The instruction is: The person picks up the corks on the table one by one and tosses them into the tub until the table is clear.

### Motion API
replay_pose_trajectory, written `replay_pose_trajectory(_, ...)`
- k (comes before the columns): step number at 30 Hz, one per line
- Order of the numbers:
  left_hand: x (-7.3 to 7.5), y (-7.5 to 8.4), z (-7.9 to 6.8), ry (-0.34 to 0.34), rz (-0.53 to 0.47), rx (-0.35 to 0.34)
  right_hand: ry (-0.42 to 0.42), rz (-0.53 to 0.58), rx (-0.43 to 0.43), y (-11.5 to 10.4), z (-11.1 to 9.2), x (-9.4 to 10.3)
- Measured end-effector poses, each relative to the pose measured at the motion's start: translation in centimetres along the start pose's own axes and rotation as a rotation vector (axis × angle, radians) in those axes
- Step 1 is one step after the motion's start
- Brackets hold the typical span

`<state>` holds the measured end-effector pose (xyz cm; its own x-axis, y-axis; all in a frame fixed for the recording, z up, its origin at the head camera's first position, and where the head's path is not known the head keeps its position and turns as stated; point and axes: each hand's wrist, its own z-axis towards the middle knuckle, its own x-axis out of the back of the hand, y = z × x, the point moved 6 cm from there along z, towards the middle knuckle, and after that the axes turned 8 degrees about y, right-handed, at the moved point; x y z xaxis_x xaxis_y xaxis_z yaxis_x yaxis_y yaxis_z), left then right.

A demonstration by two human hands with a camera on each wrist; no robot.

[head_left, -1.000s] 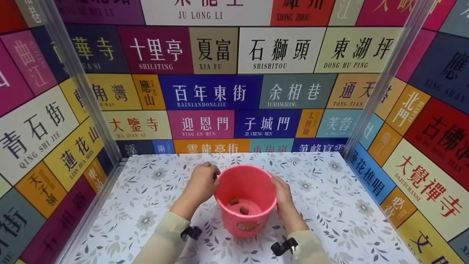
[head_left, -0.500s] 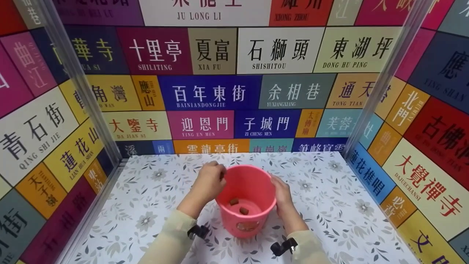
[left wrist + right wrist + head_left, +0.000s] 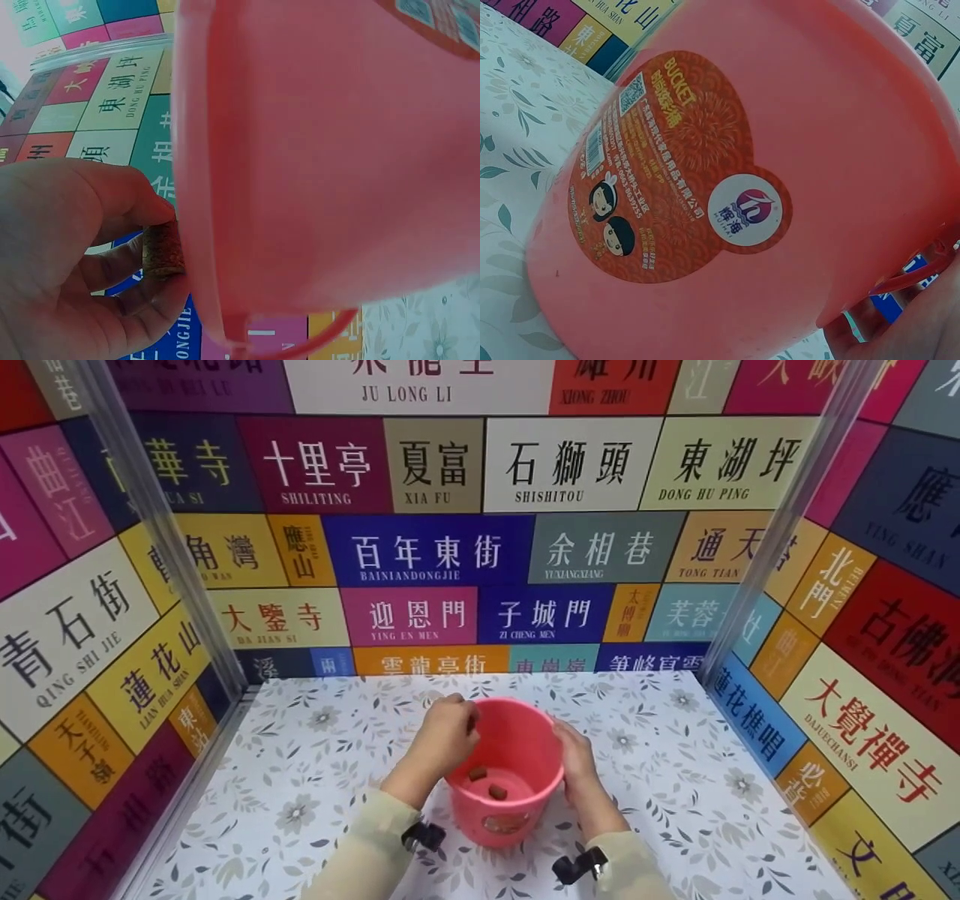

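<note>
A pink plastic bucket [image 3: 517, 742] with a red sticker stands on the table in the head view. Two small brown corks [image 3: 497, 793] lie on its bottom. At the left of its rim is my left hand [image 3: 448, 735]. Thumb and fingers there pinch another cork [image 3: 163, 251], seen beside the bucket's rim in the left wrist view. My right hand [image 3: 577, 757] grips the bucket's right side near the rim. The right wrist view shows this hand [image 3: 907, 322] by the pink handle [image 3: 919, 276], its fingers partly hidden behind the bucket.
The table [image 3: 300, 757] wears a white cover with grey leaves and flowers. Panels with coloured name signs [image 3: 431, 551] stand at the back and on both sides, joined by clear corner strips [image 3: 780, 510]. A black camera strap [image 3: 424, 835] sits on the left wrist.
My left hand has moved right, from outside the bucket's left edge to over its rim, with the cork between its fingers. The right hand and the bucket stay nearly in place.
</note>
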<state>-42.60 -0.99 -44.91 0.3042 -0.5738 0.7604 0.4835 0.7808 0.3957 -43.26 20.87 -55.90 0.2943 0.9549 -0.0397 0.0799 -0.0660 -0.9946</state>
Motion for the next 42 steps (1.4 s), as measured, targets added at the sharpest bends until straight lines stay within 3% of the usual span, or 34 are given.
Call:
replay_pose_trajectory(11,-1.0,1.4,0.2,-0.037,-0.037,0.031,-0.001,-0.011,0.005,0.1,0.1,0.1)
replay_pose_trajectory(19,-1.9,2.3,0.4,-0.104,-0.077,0.088,0.022,-0.002,-0.002,0.2,0.2,0.2)
replay_pose_trajectory(27,-2.4,3.1,0.6,-0.134,-0.038,0.084,0.016,0.010,0.009,0.0,0.2,0.1)
replay_pose_trajectory(35,-3.4,3.6,0.5,-0.218,-0.092,0.181,0.035,0.024,0.030,-0.1,0.2,0.2)
replay_pose_trajectory(42,-3.6,3.7,0.3,-0.216,-0.112,0.184,0.031,0.009,0.032,-0.1,0.2,0.2)
